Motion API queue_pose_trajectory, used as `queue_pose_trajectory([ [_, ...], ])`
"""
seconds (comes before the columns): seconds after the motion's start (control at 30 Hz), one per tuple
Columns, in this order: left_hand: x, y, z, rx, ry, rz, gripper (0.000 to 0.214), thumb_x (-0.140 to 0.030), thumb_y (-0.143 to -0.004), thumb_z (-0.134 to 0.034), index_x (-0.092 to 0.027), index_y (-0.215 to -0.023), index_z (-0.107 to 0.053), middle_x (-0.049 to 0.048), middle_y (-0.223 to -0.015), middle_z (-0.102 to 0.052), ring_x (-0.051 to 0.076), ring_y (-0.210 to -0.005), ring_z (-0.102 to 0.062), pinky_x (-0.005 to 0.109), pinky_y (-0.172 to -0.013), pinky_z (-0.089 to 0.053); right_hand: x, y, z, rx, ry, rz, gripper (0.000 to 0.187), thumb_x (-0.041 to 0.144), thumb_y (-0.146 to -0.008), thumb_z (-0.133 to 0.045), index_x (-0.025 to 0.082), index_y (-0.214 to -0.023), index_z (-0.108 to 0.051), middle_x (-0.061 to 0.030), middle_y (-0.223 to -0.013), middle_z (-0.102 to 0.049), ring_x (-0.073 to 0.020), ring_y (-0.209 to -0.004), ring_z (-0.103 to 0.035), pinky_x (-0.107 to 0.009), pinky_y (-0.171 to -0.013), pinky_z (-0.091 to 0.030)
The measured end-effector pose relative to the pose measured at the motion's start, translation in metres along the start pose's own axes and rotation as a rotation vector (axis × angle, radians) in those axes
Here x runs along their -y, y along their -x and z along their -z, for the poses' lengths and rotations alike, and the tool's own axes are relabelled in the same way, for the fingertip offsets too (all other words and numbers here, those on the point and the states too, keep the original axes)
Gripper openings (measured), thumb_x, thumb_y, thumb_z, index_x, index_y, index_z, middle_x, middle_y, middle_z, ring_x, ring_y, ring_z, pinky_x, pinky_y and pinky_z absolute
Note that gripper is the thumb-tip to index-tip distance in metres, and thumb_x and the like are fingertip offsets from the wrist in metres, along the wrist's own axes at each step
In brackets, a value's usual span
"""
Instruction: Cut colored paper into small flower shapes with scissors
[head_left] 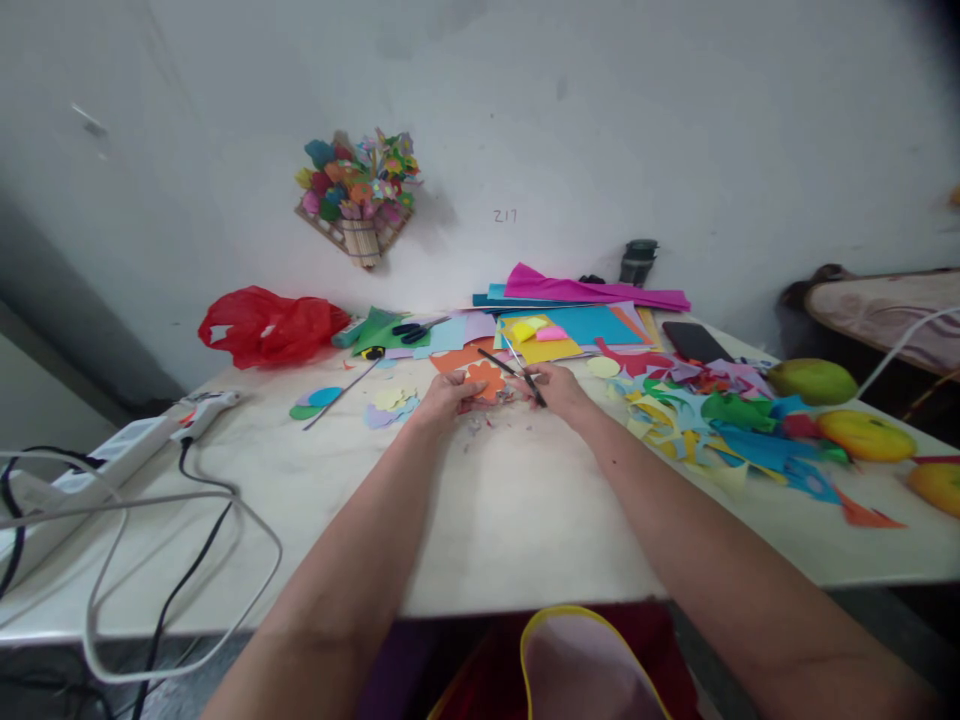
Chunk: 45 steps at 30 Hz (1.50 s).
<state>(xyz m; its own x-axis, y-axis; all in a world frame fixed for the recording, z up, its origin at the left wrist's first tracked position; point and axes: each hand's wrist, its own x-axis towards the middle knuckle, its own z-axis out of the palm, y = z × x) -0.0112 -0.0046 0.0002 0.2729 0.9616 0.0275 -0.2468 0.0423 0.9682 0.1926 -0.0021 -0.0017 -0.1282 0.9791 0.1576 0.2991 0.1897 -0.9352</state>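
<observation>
An orange paper flower (486, 379) is pinched in my left hand (448, 391), its petals facing up over the table. My right hand (556, 388) grips a pair of scissors (516, 369), whose blades are spread and point away to the upper left, close to the flower's right side. Small paper snippets (480, 424) lie beneath both hands. Behind the flower is a larger piece of orange paper (454, 357). To the left of my left hand are pale yellow and lilac paper cutouts (391, 406).
Coloured scraps (720, 415) and mangoes (866, 436) lie at the right, near a phone (696, 342). Paper sheets (592, 325) and dark-handled scissors (417, 330) are at the back. A red plastic bag (271, 327) and a power strip (127, 455) with loose cables occupy the left.
</observation>
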Motion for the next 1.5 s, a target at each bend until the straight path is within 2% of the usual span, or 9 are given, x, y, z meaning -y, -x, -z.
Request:
queue_pose_trajectory([
  [0.1,0.000,-0.001,0.002,-0.033,0.027,0.002,0.031,-0.023,-0.052,-0.086,-0.012,-0.068,-0.063,0.0057,-0.067,-0.070,0.021,-0.063,-0.070,0.027,-0.059,-0.056,0.005,0.007,0.001,0.024,-0.120,-0.065,0.033,0.041,-0.071,-0.077,0.017,-0.089,-0.062,0.0002,-0.062,-0.064,-0.0081,-0.044,-0.053,-0.019,-0.038,-0.033],
  [0.23,0.001,-0.002,0.005,-0.078,0.063,0.003,0.027,-0.018,-0.055,-0.083,-0.012,-0.067,-0.060,0.0055,-0.068,-0.070,0.021,-0.063,-0.071,0.027,-0.058,-0.056,0.003,0.010,0.007,0.203,-0.211,-0.012,0.028,0.039,-0.078,-0.072,0.016,-0.084,-0.058,-0.0032,-0.067,-0.068,-0.0088,-0.046,-0.057,-0.018,-0.036,-0.033],
  [0.4,0.001,-0.004,0.007,-0.089,0.066,0.000,0.021,-0.015,-0.060,-0.080,-0.011,-0.068,-0.062,0.0071,-0.069,-0.070,0.020,-0.062,-0.070,0.025,-0.057,-0.056,0.006,0.013,0.011,0.334,-0.178,-0.018,0.024,0.036,-0.083,-0.066,0.015,-0.079,-0.056,-0.0042,-0.065,-0.068,-0.0090,-0.045,-0.056,-0.018,-0.035,-0.033],
  [0.57,0.000,-0.002,0.007,-0.073,0.054,0.007,0.020,-0.015,-0.062,-0.080,-0.009,-0.073,-0.064,0.0080,-0.071,-0.071,0.018,-0.061,-0.069,0.025,-0.060,-0.057,0.015,0.019,0.012,0.414,-0.161,-0.028,0.023,0.035,-0.080,-0.068,0.015,-0.081,-0.057,-0.0033,-0.064,-0.067,-0.0088,-0.045,-0.056,-0.017,-0.035,-0.032],
  [0.7,-0.002,-0.001,0.007,-0.058,0.053,0.019,0.023,-0.016,-0.060,-0.082,-0.010,-0.073,-0.064,0.0080,-0.072,-0.071,0.020,-0.068,-0.071,0.026,-0.063,-0.057,0.017,0.019,0.015,0.446,-0.152,-0.031,0.025,0.035,-0.078,-0.069,0.015,-0.080,-0.056,-0.0032,-0.065,-0.068,-0.0084,-0.046,-0.057,-0.016,-0.035,-0.032],
  [0.97,-0.004,0.001,0.008,-0.040,0.053,0.047,0.031,-0.018,-0.056,-0.085,-0.011,-0.068,-0.058,0.0052,-0.066,-0.068,0.019,-0.062,-0.071,0.026,-0.061,-0.058,0.012,0.017,0.016,0.482,-0.105,-0.056,0.023,0.034,-0.078,-0.068,0.015,-0.085,-0.057,-0.0031,-0.065,-0.068,-0.0080,-0.045,-0.056,-0.016,-0.034,-0.030],
  [1.2,-0.003,0.000,0.008,-0.021,0.030,0.038,0.027,-0.016,-0.060,-0.083,-0.010,-0.070,-0.059,0.0054,-0.067,-0.068,0.018,-0.059,-0.070,0.026,-0.061,-0.058,0.012,0.017,0.016,0.486,-0.099,-0.061,0.021,0.033,-0.078,-0.068,0.015,-0.083,-0.058,-0.0030,-0.064,-0.067,-0.0081,-0.044,-0.055,-0.016,-0.033,-0.030],
  [1.5,-0.003,0.001,0.008,0.003,0.015,0.029,0.026,-0.017,-0.057,-0.083,-0.010,-0.067,-0.060,0.0055,-0.067,-0.068,0.018,-0.060,-0.070,0.026,-0.060,-0.058,0.010,0.016,0.016,0.505,-0.099,-0.056,0.022,0.033,-0.080,-0.066,0.015,-0.088,-0.058,-0.0020,-0.063,-0.066,-0.0077,-0.043,-0.054,-0.016,-0.033,-0.029],
])
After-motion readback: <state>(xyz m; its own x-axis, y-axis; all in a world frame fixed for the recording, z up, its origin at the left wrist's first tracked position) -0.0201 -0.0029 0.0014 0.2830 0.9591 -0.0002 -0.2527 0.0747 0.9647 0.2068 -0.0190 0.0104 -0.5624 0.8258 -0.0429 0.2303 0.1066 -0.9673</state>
